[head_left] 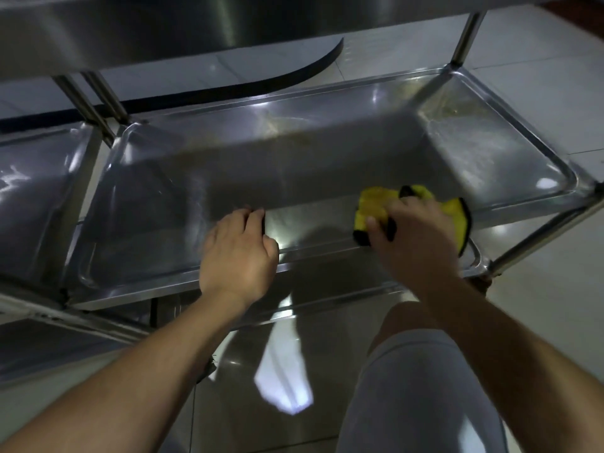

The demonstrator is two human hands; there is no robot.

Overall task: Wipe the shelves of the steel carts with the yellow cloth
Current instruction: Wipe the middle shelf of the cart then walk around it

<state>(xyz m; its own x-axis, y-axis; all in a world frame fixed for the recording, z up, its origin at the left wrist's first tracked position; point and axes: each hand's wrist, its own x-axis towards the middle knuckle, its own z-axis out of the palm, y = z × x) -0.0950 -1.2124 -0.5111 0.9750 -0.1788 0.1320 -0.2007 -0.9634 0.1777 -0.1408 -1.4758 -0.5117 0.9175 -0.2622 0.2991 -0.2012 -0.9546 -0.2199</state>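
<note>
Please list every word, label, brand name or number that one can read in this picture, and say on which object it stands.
None: no readable text shows on the yellow cloth, the steel shelf, the upper shelf or the floor tiles.

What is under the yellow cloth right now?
The yellow cloth lies on the steel shelf, gripped by the right hand. The shelf patch beneath cloth and hand is covered, so its state is unseen.
</note>
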